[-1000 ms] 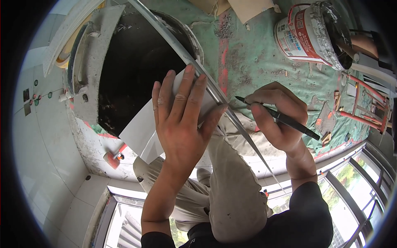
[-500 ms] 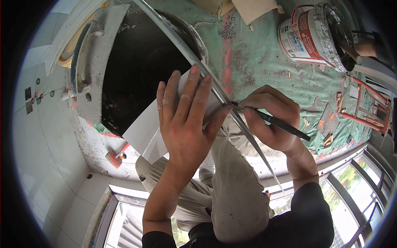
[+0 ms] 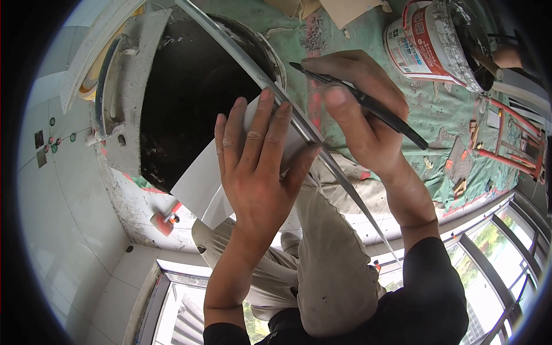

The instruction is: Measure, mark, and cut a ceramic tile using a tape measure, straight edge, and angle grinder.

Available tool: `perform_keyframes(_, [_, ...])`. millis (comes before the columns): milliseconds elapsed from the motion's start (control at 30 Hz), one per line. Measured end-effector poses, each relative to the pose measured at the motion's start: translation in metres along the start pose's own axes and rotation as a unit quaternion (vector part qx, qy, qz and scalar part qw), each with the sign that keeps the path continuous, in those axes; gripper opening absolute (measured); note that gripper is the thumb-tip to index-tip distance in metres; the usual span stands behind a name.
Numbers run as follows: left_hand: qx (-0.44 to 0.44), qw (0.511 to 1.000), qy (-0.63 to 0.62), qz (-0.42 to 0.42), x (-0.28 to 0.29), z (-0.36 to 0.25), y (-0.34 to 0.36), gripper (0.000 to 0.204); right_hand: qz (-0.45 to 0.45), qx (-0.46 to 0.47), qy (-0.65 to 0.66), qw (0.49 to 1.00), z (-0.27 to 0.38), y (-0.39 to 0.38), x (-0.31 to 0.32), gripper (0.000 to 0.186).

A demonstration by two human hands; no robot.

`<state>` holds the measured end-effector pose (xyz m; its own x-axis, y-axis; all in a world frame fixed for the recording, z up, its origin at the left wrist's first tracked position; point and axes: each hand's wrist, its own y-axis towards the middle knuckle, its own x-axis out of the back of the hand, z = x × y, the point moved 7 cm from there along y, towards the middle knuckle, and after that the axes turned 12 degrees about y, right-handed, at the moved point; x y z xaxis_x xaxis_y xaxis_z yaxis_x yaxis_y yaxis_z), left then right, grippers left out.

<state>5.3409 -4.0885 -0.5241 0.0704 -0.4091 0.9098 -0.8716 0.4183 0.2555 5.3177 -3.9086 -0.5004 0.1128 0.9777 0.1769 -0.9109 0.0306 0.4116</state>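
My left hand lies flat with its fingers stretched over a thin white flat piece. Its fingertips and thumb touch a long, narrow silver metal strip that runs slantwise from the upper left down past my right knee. Part of the white piece is hidden under the palm. In my right hand is a slim black pen, gripped between thumb and fingers. Its tip points up and left, apart from the strip and above the green floor covering.
Beyond the strip is a large dark round-rimmed container, beside a grey plate with a curved handle. A mortar-smeared bucket stands at the upper right, another person's hand near it. A red frame and a red-handled tool lie around.
My right hand has lifted the pen up and away from the strip's edge. The left hand stays on the white piece and strip.
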Motion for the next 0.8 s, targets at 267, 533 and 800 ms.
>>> perform_keyframes(267, [-0.007,1.0,-0.016,0.025,0.003,0.007,-0.002,0.077,0.148,-0.347,0.083,0.922,0.001,-0.106,0.026,0.02])
perform_keyframes(533, [0.008,0.992,-0.062,0.111,0.028,0.022,-0.005,0.117,0.005,-0.29,-0.096,0.952,0.027,-0.126,0.081,0.021])
perform_keyframes(800, [-0.008,0.989,0.003,0.148,0.025,0.02,-0.006,0.116,-0.088,-0.34,-0.268,0.897,-0.033,-0.204,0.181,0.017])
